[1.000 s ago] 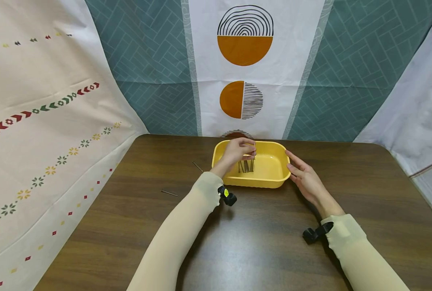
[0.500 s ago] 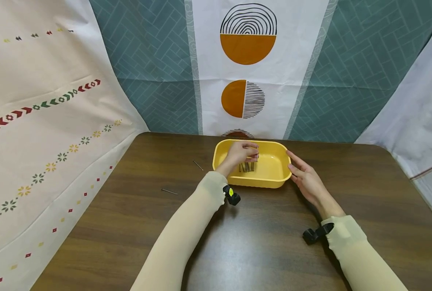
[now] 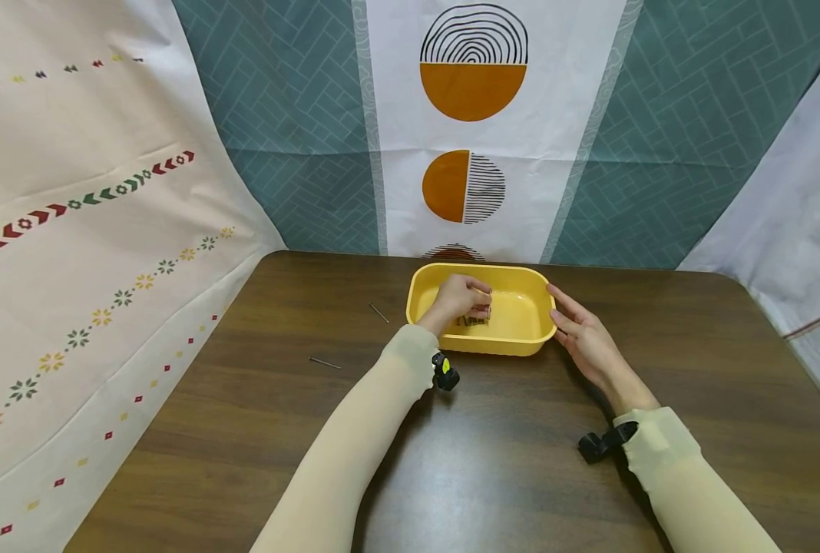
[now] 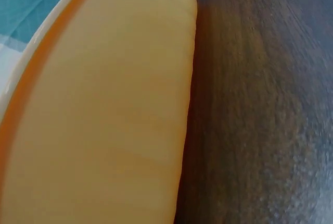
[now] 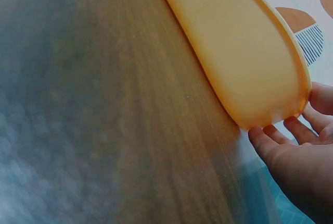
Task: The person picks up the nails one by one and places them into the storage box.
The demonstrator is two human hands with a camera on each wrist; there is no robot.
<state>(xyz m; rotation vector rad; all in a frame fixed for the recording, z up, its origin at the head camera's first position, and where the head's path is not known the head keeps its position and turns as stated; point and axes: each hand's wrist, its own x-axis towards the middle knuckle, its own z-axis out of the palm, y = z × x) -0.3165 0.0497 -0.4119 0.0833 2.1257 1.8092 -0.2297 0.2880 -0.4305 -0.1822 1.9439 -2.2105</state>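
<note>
My left hand (image 3: 461,298) reaches down into a yellow plastic tray (image 3: 482,345) and pinches a thin metal nail between thumb and fingers, the nail mostly hidden by the hand. Several dark nails (image 3: 471,322) lie just below, on the tray floor, partly covered by that hand. At the tray's right end, my right hand (image 3: 585,338) rests its outstretched fingertips against the outer wall. In the right wrist view, the fingers (image 5: 265,143) touch the tray's end from outside. The left wrist view is filled by the tray's outer wall (image 4: 114,104); the left hand's grip is not visible there.
Two loose nails lie on the wooden table (image 3: 493,453) to the left: one nail (image 3: 378,312) close to the tray, another nail (image 3: 325,362) nearer me. A patterned cloth (image 3: 299,153) hangs behind the table's back edge, and a pale cloth (image 3: 106,253) on the left.
My left hand has lowered into the tray with the upright nail and shifted slightly right. The nails on the tray floor are now more covered. The right hand stays at the tray's end.
</note>
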